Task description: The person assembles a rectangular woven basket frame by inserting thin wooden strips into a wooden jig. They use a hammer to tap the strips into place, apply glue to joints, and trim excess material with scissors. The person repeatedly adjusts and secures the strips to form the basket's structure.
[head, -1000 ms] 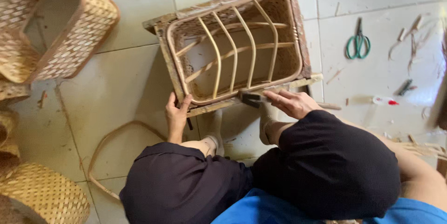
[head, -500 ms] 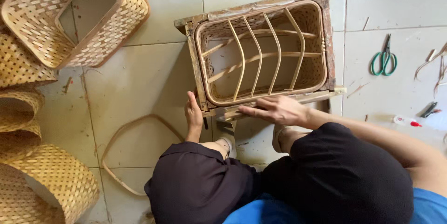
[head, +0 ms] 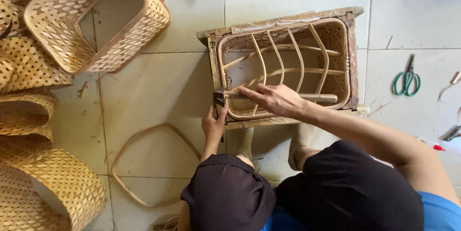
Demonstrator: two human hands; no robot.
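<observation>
An unfinished rattan basket point(head: 261, 63) with bent ribs sits inside a wooden mould frame point(head: 288, 20) on the tiled floor. My right hand point(head: 273, 99) grips a hammer point(head: 321, 97) by its wooden handle. Its dark head point(head: 219, 98) rests at the near left corner of the basket rim. Just below that head, my left hand point(head: 213, 124) pinches the same corner, thumb and fingers closed on the rim. My knees in dark trousers fill the bottom of the view, with both feet against the frame's near side.
A green-handled pair of scissors point(head: 407, 80) lies right of the frame. A loose rattan hoop point(head: 126, 144) lies on the floor to the left. Woven bottomless baskets point(head: 149, 24) and a stack of woven sleeves point(head: 62, 188) crowd the left edge. Small tools lie at far right.
My right hand has brought the hammer up across the near rim, its head now at the left corner. My left hand has stayed at that corner. The view has shifted.
</observation>
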